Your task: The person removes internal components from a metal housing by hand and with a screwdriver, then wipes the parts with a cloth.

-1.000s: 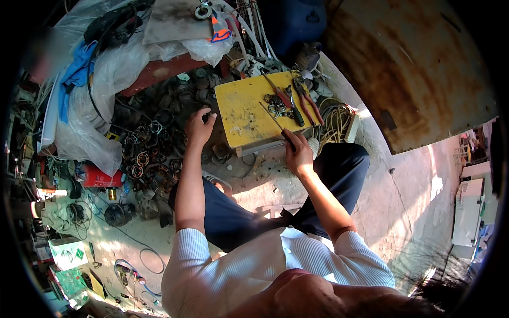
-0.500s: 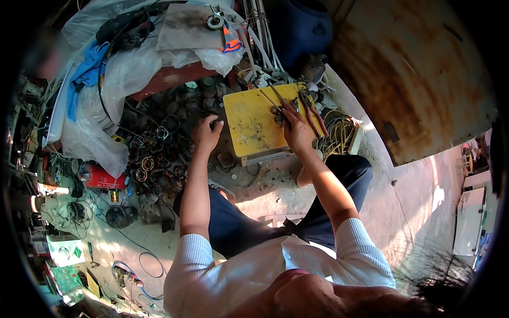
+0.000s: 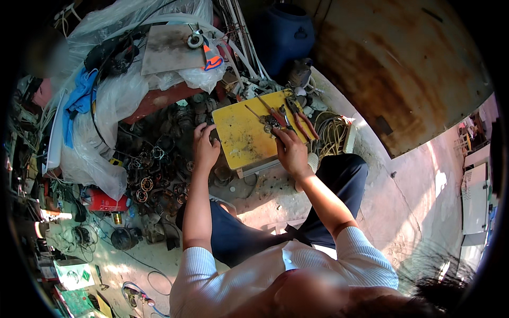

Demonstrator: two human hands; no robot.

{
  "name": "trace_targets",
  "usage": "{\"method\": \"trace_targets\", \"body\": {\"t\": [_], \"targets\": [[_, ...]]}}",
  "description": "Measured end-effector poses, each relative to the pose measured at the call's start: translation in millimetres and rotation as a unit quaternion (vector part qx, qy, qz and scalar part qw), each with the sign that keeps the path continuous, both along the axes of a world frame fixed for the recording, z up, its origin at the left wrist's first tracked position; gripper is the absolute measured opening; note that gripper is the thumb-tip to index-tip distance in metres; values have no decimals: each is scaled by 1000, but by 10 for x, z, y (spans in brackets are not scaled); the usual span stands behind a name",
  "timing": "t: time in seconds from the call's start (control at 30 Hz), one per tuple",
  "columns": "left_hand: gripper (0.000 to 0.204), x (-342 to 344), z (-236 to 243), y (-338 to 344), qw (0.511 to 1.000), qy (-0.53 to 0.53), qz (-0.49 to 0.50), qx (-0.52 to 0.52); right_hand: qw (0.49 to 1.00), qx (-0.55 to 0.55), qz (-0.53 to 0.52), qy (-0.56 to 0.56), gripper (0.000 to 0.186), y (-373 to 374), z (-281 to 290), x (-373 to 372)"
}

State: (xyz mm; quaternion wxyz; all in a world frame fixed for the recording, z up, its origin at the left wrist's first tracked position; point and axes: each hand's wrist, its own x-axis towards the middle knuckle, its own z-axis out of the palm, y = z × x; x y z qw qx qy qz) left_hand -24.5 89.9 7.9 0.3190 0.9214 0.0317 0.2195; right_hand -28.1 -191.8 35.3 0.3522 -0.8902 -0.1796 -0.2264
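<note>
A yellow board [image 3: 241,127] with dark smudges lies low in front of me. Just off its left edge, my left hand [image 3: 207,151] is raised with thumb and fingers apart, nothing visible in them. Over the board's right part is my right hand [image 3: 291,153], its fingertips drawn together at a small cluster of metal parts [image 3: 270,123]. What those fingers pinch, if anything, is hidden. Beyond them lie red-handled pliers [image 3: 303,123], a second red-handled tool [image 3: 274,113], a grey metal tool [image 3: 284,115] and a thin rod [image 3: 253,111].
Dark machine parts and copper-wound rings [image 3: 146,184] crowd the floor at left, beside a red canister [image 3: 107,200]. Coiled yellowish cable [image 3: 333,135] sits right of the board. A rusty sheet [image 3: 392,69] and a blue barrel [image 3: 281,37] stand farther back.
My right hand has drawn back from the tool handles toward the board's near side. My left hand's fingers have spread and straightened. The whole view has shifted slightly.
</note>
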Motion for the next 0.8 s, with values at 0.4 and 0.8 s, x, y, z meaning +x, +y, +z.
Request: {"method": "trace_targets", "body": {"t": [0.4,0.8], "targets": [[37,102,-17,-144,996,-4,-30,-78,999,26,-25,-1,24,89,-70,-153],[39,-11,-280,12,995,25,-3,-101,995,92,-19,-27,34,-453,24,-166]]}}
